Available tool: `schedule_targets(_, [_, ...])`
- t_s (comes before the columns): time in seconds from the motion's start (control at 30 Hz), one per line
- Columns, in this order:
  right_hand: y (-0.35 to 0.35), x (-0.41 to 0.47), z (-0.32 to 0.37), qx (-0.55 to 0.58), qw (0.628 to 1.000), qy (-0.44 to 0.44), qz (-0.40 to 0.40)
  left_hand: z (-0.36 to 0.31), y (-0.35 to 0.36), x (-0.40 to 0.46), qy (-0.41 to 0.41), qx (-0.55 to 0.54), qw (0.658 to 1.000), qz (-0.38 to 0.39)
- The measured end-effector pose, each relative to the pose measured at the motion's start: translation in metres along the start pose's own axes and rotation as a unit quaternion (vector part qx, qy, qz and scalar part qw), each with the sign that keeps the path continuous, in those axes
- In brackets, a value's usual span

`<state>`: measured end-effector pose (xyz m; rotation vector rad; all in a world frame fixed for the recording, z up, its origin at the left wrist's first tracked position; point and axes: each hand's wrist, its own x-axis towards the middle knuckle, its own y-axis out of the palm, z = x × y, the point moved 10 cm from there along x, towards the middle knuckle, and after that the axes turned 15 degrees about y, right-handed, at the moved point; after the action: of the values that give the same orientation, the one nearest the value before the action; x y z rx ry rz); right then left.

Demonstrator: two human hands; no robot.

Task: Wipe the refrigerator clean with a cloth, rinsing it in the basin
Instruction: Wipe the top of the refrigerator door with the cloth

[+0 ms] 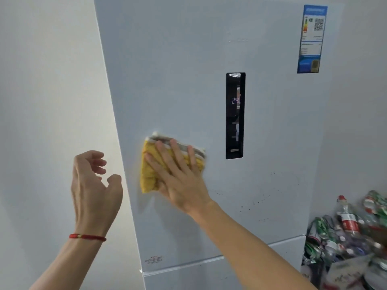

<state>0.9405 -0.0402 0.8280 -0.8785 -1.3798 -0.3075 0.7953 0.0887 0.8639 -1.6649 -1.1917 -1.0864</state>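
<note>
One cloth [154, 164] flat against the refrigerator door [178, 80], left of the dark display panel [235, 116].
Pinned there by the right hand [178, 176], fingers straight and spread; left hand [94, 185] raised beside the door's edge, loosely curled, holding nothing. Dark specks [257, 203] lower right on the door.

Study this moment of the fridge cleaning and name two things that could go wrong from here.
1. The right hand presses the folded yellow cloth flat against the pale refrigerator door; a wide sweep could brush the black control panel and perhaps change a setting.
2. Dark specks lie lower right of the cloth, near the bag of crushed cans and bottles; reaching them could knock that pile.
</note>
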Motion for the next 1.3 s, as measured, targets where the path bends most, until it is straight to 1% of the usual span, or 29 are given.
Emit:
schedule_targets(0.07, [-0.006, -0.003, -0.056, -0.018, 0.999, 0.039, 0.004, -0.009, 0.009, 0.000, 0.002, 0.000, 1.000, -0.002])
schedule_targets(0.2, [-0.025, -0.014, -0.183, -0.021, 0.989, 0.149, 0.012, -0.040, 0.034, -0.003, 0.017, -0.010, 1.000, -0.006])
schedule_targets(0.27, [-0.038, -0.020, -0.250, -0.007, 0.975, 0.222, 0.006, -0.062, 0.052, -0.005, 0.034, -0.014, 0.999, 0.000])
schedule_targets(0.33, [-0.052, -0.029, -0.308, 0.006, 0.952, 0.306, -0.008, -0.079, 0.065, -0.005, 0.050, -0.015, 0.999, 0.006])
schedule_targets(0.4, [-0.061, -0.046, -0.362, 0.051, 0.918, 0.393, -0.015, -0.093, 0.078, -0.008, 0.053, -0.013, 0.998, 0.011])
schedule_targets(0.43, [-0.063, -0.056, -0.384, 0.094, 0.891, 0.443, -0.017, -0.098, 0.082, -0.010, 0.053, -0.009, 0.998, 0.014])
schedule_targets(0.47, [-0.062, -0.069, -0.401, 0.142, 0.854, 0.500, -0.022, -0.101, 0.082, -0.013, 0.052, -0.007, 0.999, 0.014])
schedule_targets(0.53, [-0.059, -0.089, -0.409, 0.203, 0.778, 0.593, -0.053, -0.099, 0.076, -0.017, 0.043, -0.010, 0.999, 0.006])
schedule_targets(0.57, [-0.055, -0.092, -0.397, 0.209, 0.755, 0.617, -0.067, -0.094, 0.066, -0.021, 0.031, -0.005, 0.999, 0.001])
schedule_targets(0.6, [-0.058, -0.091, -0.385, 0.199, 0.751, 0.624, -0.087, -0.088, 0.063, -0.024, 0.017, -0.006, 1.000, -0.006])
schedule_targets(0.63, [-0.054, -0.086, -0.361, 0.190, 0.757, 0.618, -0.093, -0.080, 0.053, -0.029, 0.000, 0.000, 1.000, -0.013])
schedule_targets(0.7, [-0.044, -0.068, -0.300, 0.175, 0.800, 0.568, -0.084, -0.062, 0.037, -0.038, -0.037, 0.006, 0.999, -0.022])
schedule_targets(0.8, [-0.021, -0.042, -0.178, 0.141, 0.882, 0.449, -0.030, -0.040, 0.013, -0.046, -0.062, 0.019, 0.998, -0.020])
schedule_targets(0.83, [-0.012, -0.037, -0.140, 0.129, 0.902, 0.412, -0.011, -0.036, 0.008, -0.047, -0.062, 0.025, 0.998, -0.014])
schedule_targets(0.93, [0.009, -0.027, -0.032, 0.093, 0.951, 0.295, 0.008, -0.019, -0.014, -0.050, -0.073, 0.040, 0.997, -0.006])
schedule_targets(1.0, [0.024, -0.025, 0.025, 0.067, 0.968, 0.243, 0.018, -0.003, -0.033, -0.052, -0.081, 0.052, 0.995, 0.000])
schedule_targets(1.07, [0.038, -0.026, 0.059, 0.052, 0.978, 0.201, 0.019, 0.014, -0.048, -0.056, -0.095, 0.059, 0.994, 0.012])
schedule_targets(1.1, [0.041, -0.028, 0.073, 0.046, 0.986, 0.162, 0.019, 0.022, -0.054, -0.059, -0.106, 0.058, 0.992, 0.019])
schedule_targets(1.2, [0.048, -0.047, 0.113, 0.017, 1.000, -0.006, 0.012, 0.048, -0.066, -0.077, -0.163, 0.041, 0.985, 0.045])
schedule_targets(1.23, [0.047, -0.056, 0.124, 0.031, 0.999, -0.029, 0.024, 0.058, -0.070, -0.087, -0.195, 0.029, 0.979, 0.056])
schedule_targets(1.27, [0.049, -0.063, 0.136, 0.078, 0.995, -0.033, 0.055, 0.071, -0.076, -0.100, -0.231, 0.013, 0.971, 0.064])
schedule_targets(1.3, [0.051, -0.071, 0.148, 0.153, 0.981, -0.020, 0.115, 0.083, -0.082, -0.114, -0.267, -0.008, 0.961, 0.068])
